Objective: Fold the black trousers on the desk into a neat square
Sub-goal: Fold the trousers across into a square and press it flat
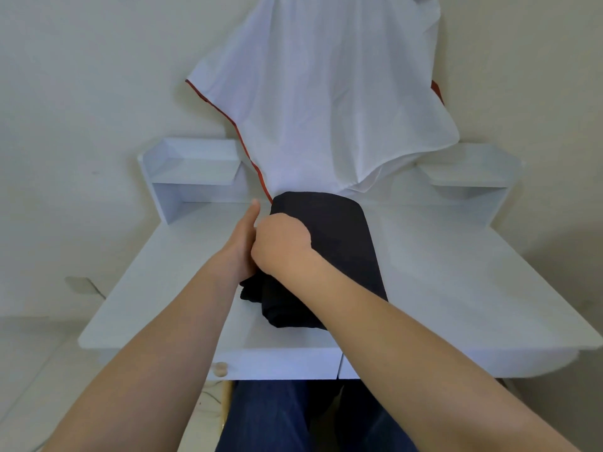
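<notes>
The black trousers (339, 243) lie on the white bench (456, 272) as a thick, already doubled bundle. It runs from just under both hands away towards the far edge, and most of its bulk sits to the right of the hands. Its far end looks rounded and smooth. The near end, below the wrists, is looser, with layers sticking out unevenly.

The 2 hands meet at the bundle's left edge, touching each other. The right hand (282, 244) is curled into a fist on top of the cloth, knuckles up, and appears to grip the edge layers, probably to pin them so the fold does not spring open. The left hand (238, 246) stands on its side against the same edge with 1 digit pointing straight away. The right hand hides its other fingers, so I cannot tell whether they pinch the fabric or only brace it.

Beyond the hands, a white cloth (326, 93) with red trim hangs down to the bundle's far end. A small shelf (195, 174) stands to the far left of the left hand.
</notes>
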Demonstrator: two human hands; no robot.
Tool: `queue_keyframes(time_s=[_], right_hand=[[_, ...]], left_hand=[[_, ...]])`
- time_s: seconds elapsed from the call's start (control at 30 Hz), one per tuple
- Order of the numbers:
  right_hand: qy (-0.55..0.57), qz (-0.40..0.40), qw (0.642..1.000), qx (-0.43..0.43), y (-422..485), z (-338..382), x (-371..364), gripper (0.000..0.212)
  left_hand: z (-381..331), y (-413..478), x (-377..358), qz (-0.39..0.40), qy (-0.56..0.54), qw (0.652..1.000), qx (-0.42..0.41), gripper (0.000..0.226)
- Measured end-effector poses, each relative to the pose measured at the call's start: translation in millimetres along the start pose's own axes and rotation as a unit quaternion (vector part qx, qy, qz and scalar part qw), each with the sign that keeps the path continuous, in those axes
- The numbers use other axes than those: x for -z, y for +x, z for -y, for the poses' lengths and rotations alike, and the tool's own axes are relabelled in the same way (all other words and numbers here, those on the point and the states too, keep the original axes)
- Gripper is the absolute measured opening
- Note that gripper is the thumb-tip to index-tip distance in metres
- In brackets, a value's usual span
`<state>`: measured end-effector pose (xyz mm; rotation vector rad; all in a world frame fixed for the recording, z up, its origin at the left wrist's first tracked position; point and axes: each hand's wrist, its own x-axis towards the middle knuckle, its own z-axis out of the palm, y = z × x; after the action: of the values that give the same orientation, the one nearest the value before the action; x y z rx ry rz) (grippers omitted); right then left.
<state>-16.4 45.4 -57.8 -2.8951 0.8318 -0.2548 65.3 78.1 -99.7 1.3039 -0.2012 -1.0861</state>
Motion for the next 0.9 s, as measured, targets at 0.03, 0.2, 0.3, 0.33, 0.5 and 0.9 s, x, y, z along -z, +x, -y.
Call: queue_keyframes(time_s=[0.03,0.2,0.3,0.33,0.5,0.9], right_hand=[[0.029,-0.003,1.0,0.01,-1,-4,1,0.016],[0.15,0.005,0.986,0.073,-3,-62,8,0.027],[0.173,-0.033,0.983,0.043,-9,-102,0,0.032],[0.174,-0.041,0.983,0.032,-11,-114,-4,0.035],[0.114,0.041,0.993,-0.01,-13,-136,-26,0.057],[-0.013,0.024,0.999,-0.031,-11,-111,-74,0.059]], left_hand=[[-1,-1,-2,0.002,0.01,1.0,-0.006,0.05],[-5,1,-10,-0.048,0.175,0.982,-0.056,0.02],[-6,1,-14,-0.071,0.215,0.971,-0.07,0.037],[-5,1,-16,-0.091,0.233,0.965,-0.079,0.046],[0,0,-38,-0.168,0.548,0.779,-0.253,0.059],[42,24,-18,-0.109,0.746,0.625,-0.205,0.058]])
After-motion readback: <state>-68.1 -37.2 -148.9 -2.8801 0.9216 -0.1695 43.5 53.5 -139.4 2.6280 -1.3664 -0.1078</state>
